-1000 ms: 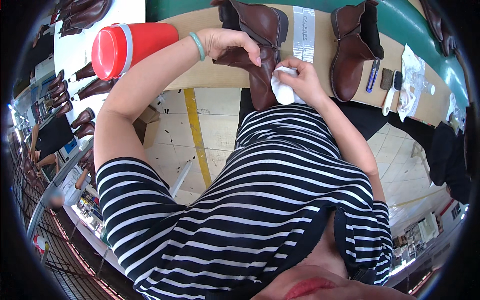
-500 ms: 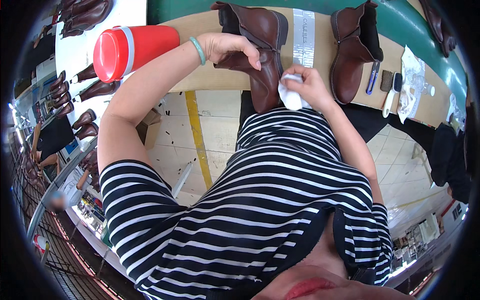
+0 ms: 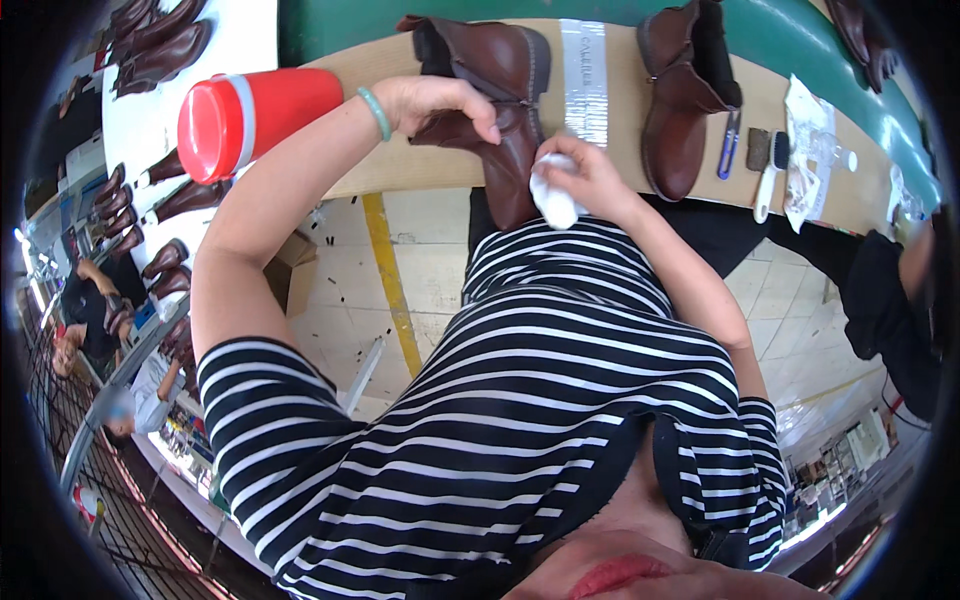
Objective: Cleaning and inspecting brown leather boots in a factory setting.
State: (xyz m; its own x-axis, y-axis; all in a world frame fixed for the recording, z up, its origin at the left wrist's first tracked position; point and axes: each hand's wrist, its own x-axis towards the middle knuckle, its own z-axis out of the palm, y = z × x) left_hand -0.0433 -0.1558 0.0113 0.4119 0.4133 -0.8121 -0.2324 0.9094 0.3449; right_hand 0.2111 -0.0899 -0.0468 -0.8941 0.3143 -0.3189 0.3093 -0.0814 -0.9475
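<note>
Right grip (image 3: 594, 180) around partly hidden cloth (image 3: 553, 203)

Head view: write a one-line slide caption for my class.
Left hand on a brown boot, right hand holding a white cloth beside it.

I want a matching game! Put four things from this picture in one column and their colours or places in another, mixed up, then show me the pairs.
Things:
1. Cloth
2. Bangle
3. Brush
4. Plastic container

Clues:
A. Red, with a pale band
B. White handle, dark head
C. Held in the right hand
D. Pale green

Pairs: 1-C, 2-D, 3-B, 4-A
</note>
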